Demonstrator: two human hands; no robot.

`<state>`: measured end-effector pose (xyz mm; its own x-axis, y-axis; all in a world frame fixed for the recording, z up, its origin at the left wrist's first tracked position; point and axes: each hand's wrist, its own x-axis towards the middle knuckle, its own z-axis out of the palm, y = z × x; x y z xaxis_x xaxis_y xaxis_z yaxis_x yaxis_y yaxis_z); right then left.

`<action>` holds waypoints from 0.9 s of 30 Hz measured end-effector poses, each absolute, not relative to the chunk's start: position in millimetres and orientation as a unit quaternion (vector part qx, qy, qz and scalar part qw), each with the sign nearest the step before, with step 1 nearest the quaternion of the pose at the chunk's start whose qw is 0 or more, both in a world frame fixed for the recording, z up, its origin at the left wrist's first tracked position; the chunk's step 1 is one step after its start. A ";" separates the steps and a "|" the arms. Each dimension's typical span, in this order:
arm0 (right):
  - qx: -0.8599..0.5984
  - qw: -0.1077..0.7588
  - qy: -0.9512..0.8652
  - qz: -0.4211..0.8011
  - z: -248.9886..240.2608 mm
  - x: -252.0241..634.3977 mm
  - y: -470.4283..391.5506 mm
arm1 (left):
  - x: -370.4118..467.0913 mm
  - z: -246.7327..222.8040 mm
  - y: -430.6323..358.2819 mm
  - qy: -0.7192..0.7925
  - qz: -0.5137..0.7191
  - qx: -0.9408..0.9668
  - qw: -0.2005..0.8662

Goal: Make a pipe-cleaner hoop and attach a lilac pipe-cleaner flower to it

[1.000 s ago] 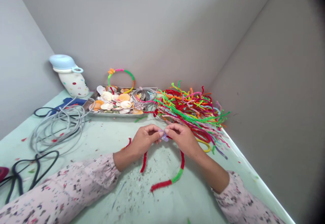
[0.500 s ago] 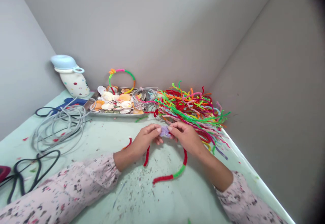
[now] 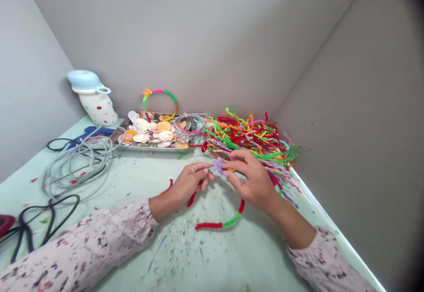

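A small purple pipe-cleaner flower (image 3: 217,165) sits between my hands, over the near side of the craft pile. My left hand (image 3: 194,180) is closed in a pinch on the band wrapped in pipe cleaner (image 3: 232,221), just left of the flower, where a bit of green shows. My right hand (image 3: 250,177) has its index finger and thumb on the flower's right side, with an orange-yellow stretch of band between the fingers. Below the hands the band curves down in red and green to a loose red end. Part of it is hidden behind both hands.
Several loose pipe cleaners (image 3: 248,139) are heaped at the back right. A metal tray (image 3: 155,149) of shells stands at the back, a finished-looking colourful hoop (image 3: 176,102) leaning in it. Leftward are a bottle (image 3: 97,106), coiled grey cable (image 3: 71,172) and black cord (image 3: 49,221).
My right hand has shifted right and up, its fingers lifting and regripping beside the flower. The flower now faces me more fully, and the band's loose end has swung slightly left.
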<state>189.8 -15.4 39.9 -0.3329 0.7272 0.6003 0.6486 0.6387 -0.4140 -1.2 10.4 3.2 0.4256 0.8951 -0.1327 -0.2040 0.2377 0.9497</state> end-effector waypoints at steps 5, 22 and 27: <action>-0.368 0.292 -0.882 -0.040 39.7 193.5 -17.1 | -1.0 3.2 10.7 0.360 0.396 0.480 0.695; -0.410 0.303 -0.855 -0.089 43.0 193.8 -13.9 | -1.8 2.0 10.6 0.363 0.388 0.484 0.695; -0.370 0.267 -0.888 -0.066 44.6 193.3 -12.9 | -1.8 1.4 11.0 0.357 0.392 0.476 0.701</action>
<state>193.3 -12.9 44.6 -0.5846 0.6209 0.5222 0.6916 0.7179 -0.0793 -1.8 11.0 1.4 0.4369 0.8905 -0.1271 -0.2098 0.2383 0.9483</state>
